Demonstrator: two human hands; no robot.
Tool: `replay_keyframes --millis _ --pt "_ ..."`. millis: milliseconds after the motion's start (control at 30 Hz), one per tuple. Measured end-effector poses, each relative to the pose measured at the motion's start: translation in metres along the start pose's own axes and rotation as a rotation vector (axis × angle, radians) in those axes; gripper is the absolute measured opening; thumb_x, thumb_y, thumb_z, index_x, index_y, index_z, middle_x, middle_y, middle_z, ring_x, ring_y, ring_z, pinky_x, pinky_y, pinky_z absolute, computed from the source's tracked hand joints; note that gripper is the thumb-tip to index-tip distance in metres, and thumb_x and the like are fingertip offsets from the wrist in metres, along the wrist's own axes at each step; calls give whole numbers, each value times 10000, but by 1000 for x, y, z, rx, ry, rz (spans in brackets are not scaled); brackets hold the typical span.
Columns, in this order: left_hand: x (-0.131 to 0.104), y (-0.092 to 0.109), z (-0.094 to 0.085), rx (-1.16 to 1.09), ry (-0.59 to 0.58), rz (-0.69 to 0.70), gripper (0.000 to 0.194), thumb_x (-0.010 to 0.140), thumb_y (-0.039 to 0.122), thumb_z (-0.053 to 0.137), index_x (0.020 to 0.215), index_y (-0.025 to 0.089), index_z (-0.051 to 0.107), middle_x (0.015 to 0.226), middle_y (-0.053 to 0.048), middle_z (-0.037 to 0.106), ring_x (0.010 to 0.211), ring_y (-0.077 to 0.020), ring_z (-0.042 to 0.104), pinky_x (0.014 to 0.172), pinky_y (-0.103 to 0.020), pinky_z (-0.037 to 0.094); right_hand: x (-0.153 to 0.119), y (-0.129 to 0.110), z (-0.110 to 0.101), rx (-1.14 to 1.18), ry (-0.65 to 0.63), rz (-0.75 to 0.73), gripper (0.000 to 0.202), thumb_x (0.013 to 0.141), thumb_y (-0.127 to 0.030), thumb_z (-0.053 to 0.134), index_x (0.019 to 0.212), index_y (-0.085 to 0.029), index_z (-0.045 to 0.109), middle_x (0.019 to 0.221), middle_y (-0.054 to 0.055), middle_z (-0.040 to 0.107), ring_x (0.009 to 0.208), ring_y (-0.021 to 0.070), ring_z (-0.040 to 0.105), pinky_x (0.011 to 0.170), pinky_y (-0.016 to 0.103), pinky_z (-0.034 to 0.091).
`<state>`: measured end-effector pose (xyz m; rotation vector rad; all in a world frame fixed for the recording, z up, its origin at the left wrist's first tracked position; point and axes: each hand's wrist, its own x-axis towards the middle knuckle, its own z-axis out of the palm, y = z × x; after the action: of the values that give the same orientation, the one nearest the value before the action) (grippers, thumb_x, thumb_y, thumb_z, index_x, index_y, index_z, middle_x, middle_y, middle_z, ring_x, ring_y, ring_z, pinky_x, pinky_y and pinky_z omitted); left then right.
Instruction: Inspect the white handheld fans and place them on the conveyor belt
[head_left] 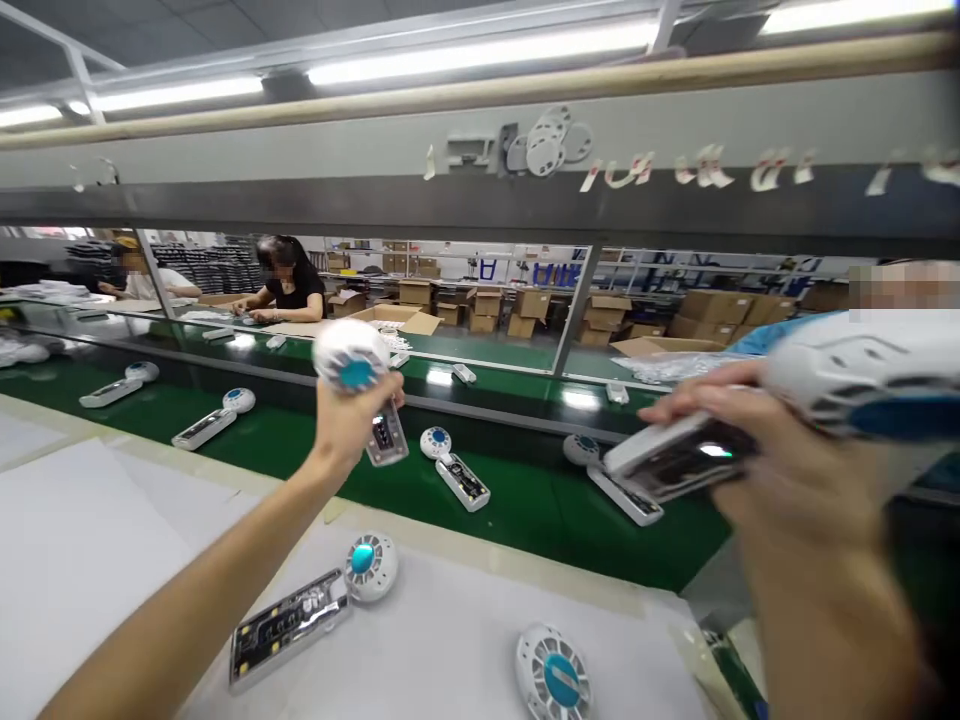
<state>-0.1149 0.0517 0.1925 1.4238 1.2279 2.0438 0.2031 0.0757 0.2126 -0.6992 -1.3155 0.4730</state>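
My left hand [339, 428] is wrapped round a white handheld fan [349, 352] with a blue centre, held over the green belt; its handle hangs below my fingers. Closer to the camera on the right, my right hand [799, 465] grips another handheld fan [675, 460]. A small light glows in its handle, and motion blurs the hand. On the white work surface lies a fan [292, 622] with circuit parts showing in its handle. The round head of one more fan [556, 675] shows at the bottom edge, the rest cut off.
Several fans rest on the green conveyor belt [525, 510], one [459, 475] just right of my left hand and one [630, 497] beneath the right-hand fan. Across the line sits a co-worker [296, 285]. A grey beam [337, 205] crosses overhead. Cardboard boxes [532, 305] stand behind.
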Motion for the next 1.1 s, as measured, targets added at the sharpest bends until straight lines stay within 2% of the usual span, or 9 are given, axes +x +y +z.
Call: replay_keyframes --millis 67,167,300,533,667,767,867,967,1100 --pt "4 -30 0 174 -15 23 283 545 220 807 769 186 639 796 -34 690 805 -219 659 739 -306 548 8 17 11 -114 136 22 247 652 -344 816 771 -221 638 811 57 673 794 277 665 769 446 573" --pt "7 -63 -5 257 -88 -40 350 514 217 835 827 164 688 857 -61 718 886 -259 667 801 -323 539 13 59 24 -297 -26 156 381 543 -408 839 790 -159 689 863 113 727 900 332 682 815 443 561" --pt "13 -102 -7 376 -162 -259 306 670 336 807 858 119 701 815 -68 722 804 -238 683 730 -327 549 3 112 37 -353 -306 442 383 703 -448 748 871 -105 715 873 127 748 813 272 721 686 337 572" --pt "21 -164 -21 795 -117 -501 330 929 432 610 1091 146 632 1072 -68 671 960 -193 650 881 -409 530 -21 151 43 -812 -603 651 271 865 -375 719 941 -118 685 971 68 709 944 201 674 886 400 534" --pt "18 -168 -33 1046 -131 -473 460 874 477 605 1124 91 606 1202 -218 615 1189 -368 562 971 -522 441 -12 154 30 -1000 -678 690 254 939 -382 639 1027 -147 674 1092 73 676 1048 211 637 956 432 501" --pt "13 -160 -28 1160 -195 -345 511 877 418 541 1249 67 546 1435 -306 434 1406 -455 327 1072 -562 327 -6 160 19 -1106 -630 719 330 960 -391 603 1190 -157 629 1295 105 592 1199 255 564 1028 488 453" --pt "11 -154 -10 1191 -337 -332 473 910 462 502 1238 130 577 1436 -241 479 1409 -415 357 1101 -534 321 -10 171 14 -1152 -620 823 368 951 -364 620 1247 -147 597 1338 118 560 1216 272 552 1027 515 454" --pt "13 -155 11 1178 -459 -527 465 898 537 573 1096 123 646 1167 -179 654 1152 -337 601 1002 -523 444 -18 180 16 -1093 -654 892 320 940 -317 643 1206 -141 613 1275 107 595 1151 247 590 975 469 502" --pt "13 -155 22 1040 -462 -826 372 929 433 617 1157 139 616 1093 -85 659 937 -198 653 831 -412 564 -26 176 20 -870 -683 965 234 932 -311 660 1066 -120 647 1072 68 658 949 188 652 828 375 565"
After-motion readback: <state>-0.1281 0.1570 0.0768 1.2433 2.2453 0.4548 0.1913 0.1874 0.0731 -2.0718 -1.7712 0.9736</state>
